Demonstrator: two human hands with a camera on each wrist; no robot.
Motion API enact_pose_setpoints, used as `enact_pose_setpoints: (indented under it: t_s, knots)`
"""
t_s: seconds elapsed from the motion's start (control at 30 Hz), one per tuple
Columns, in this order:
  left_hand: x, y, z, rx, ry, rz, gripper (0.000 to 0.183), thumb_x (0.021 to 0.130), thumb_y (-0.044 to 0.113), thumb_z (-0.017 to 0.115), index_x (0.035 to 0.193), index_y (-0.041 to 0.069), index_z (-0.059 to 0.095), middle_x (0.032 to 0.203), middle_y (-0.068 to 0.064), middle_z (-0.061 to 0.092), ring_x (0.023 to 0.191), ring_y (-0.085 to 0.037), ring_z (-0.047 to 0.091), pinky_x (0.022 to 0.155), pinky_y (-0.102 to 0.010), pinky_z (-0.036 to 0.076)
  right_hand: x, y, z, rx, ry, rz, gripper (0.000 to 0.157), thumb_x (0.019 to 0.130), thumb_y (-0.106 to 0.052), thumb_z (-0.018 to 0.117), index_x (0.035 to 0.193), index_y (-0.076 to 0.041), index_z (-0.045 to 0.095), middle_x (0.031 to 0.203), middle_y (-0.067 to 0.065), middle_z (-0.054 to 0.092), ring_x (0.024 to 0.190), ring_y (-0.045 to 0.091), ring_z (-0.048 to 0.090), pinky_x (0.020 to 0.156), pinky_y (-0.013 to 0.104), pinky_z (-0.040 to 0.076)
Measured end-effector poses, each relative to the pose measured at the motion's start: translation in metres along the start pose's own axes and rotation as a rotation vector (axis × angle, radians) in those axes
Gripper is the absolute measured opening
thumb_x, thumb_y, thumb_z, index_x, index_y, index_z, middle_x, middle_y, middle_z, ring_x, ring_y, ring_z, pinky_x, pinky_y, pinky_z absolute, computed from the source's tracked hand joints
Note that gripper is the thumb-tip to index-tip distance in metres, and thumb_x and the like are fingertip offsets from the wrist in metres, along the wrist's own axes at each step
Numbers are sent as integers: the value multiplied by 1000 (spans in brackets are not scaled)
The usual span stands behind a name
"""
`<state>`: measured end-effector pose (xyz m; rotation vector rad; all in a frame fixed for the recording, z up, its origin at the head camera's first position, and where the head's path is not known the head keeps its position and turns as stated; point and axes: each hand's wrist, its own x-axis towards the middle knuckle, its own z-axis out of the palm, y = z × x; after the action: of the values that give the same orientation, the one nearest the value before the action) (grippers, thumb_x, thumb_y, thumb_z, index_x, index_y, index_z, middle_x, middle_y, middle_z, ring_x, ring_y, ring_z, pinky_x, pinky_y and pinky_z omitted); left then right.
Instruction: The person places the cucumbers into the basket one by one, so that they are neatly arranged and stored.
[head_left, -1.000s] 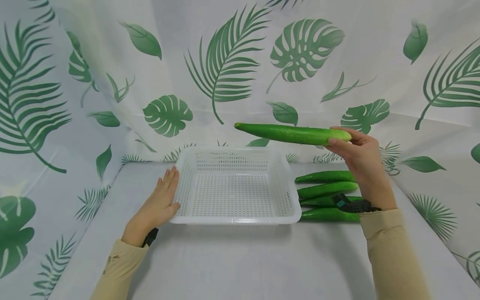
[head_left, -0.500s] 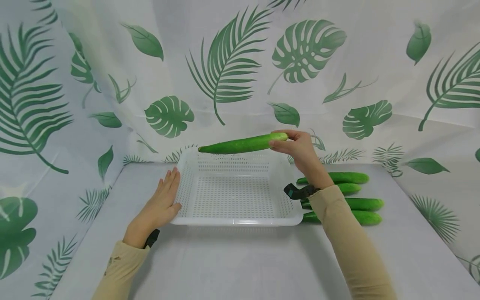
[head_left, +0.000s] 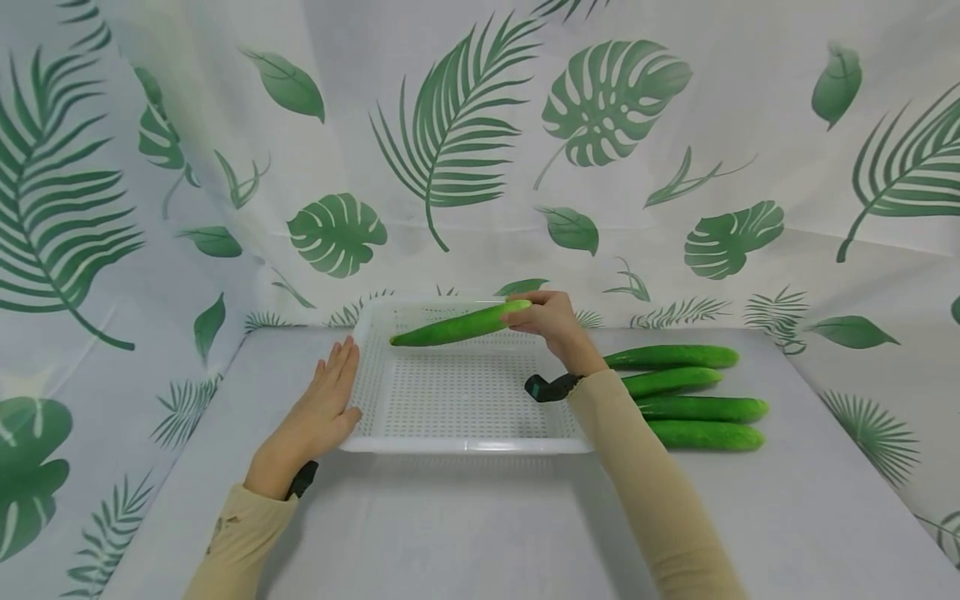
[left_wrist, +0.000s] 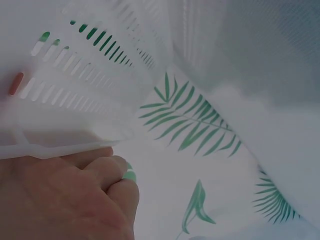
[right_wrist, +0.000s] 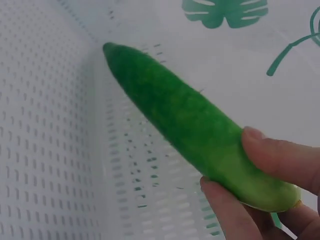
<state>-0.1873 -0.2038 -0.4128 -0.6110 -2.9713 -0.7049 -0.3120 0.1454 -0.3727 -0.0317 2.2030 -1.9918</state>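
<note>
- While one white basket (head_left: 465, 446) sits mid-scene, here's the left hand (head_left: 318, 412) at its left wall, fingers straight, simply laid against the side.
- Over the basket, toward its far wall, we have one cucumber (head_left: 453, 327)! Its long axis runs mostly left to right, on a slant: slim tip out to the left and lower in the head view, blunt end up at the right. Whether it touches the basket, I can't tell.
- And what a looker: smooth, gently curved, deep green at the tip, fading to pale yellow-green at the blunt end.
- Above the basket's far right part, the right hand (head_left: 551, 323) has that pale end pinched between thumb and fingers.
- Just right of the basket, four more cucumbers (head_left: 703, 408) lie one behind another on the table (head_left: 450, 533), roughly parallel, rounded ends pointing away from it, the right sleeve (head_left: 660, 500) crossing in front of their left parts. That's five cucumbers, one basket, two hands!
</note>
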Motion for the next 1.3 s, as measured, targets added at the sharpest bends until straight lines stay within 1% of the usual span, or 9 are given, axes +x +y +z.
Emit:
enact_pose_setpoints:
  t_s: [0.2, 0.4, 0.67, 0.77, 0.8, 0.97, 1.03, 1.13, 1.3]
  knots:
    - [0, -1, 0, -9, 1, 2, 84, 87, 5, 50, 154, -11, 2, 163, -24, -3, 150, -39, -6, 119, -58, 0, 2, 4, 6, -1, 27, 63, 42, 86, 7, 66, 128, 7, 62, 118, 18, 59, 78, 15, 70, 94, 40, 53]
    - [-1, -3, 1, -20, 5, 3, 84, 87, 5, 50, 154, -11, 2, 163, -24, -3, 150, -38, -7, 119, -57, 0, 4, 10, 5, -64, 43, 135, 45, 86, 6, 67, 130, 8, 59, 122, 22, 59, 90, 23, 67, 98, 43, 51]
    - [-1, -1, 0, -23, -8, -4, 84, 88, 7, 49, 154, -10, 1, 164, -23, -5, 150, -35, -9, 119, -56, -1, 9, 20, 11, -478, 22, 148, 49, 86, 6, 54, 135, 10, 52, 136, 25, 51, 103, 28, 51, 88, 38, 50]
    - [-2, 0, -1, -28, 0, 4, 84, 87, 6, 50, 154, -11, 2, 163, -24, -4, 150, -37, -8, 119, -56, -1, 8, 21, 12, -564, 21, 148, 49, 84, 8, 46, 132, 13, 52, 130, 25, 53, 99, 28, 49, 80, 35, 47]
    - [-2, 0, -1, -28, 3, 7, 83, 87, 5, 50, 154, -11, 2, 163, -24, -3, 150, -37, -8, 119, -56, -1, 9, 21, 12, -592, 19, 146, 42, 83, 8, 45, 122, 13, 57, 119, 22, 56, 90, 26, 49, 76, 35, 46]
    - [-2, 0, -2, -21, 3, 6, 83, 87, 5, 50, 154, -11, 3, 163, -24, -3, 150, -37, -7, 119, -56, 0, 7, 23, 12, -705, 13, 182, 35, 87, 2, 44, 119, 11, 54, 119, 22, 57, 81, 23, 50, 74, 36, 48]
    - [-2, 0, -1, -18, 2, 5, 83, 88, 5, 49, 154, -11, 3, 163, -24, -3, 150, -37, -7, 119, -56, 0, 7, 23, 12, -739, 11, 198, 39, 90, 0, 43, 127, 12, 51, 127, 24, 54, 84, 25, 52, 77, 37, 48]
    - [-1, 0, 0, -22, 4, 7, 83, 88, 6, 49, 154, -11, 3, 163, -24, -2, 150, -37, -7, 119, -56, 0, 7, 22, 12, -800, 9, 192, 32, 91, -3, 43, 118, 10, 52, 113, 22, 55, 77, 24, 48, 73, 36, 45]
    - [0, -1, 1, -21, 1, 6, 83, 88, 6, 49, 154, -11, 2, 163, -24, -3, 150, -37, -7, 119, -56, 0, 1, 14, 12, -893, 15, 126, 40, 90, -4, 45, 126, 13, 45, 120, 28, 55, 92, 30, 50, 86, 43, 48]
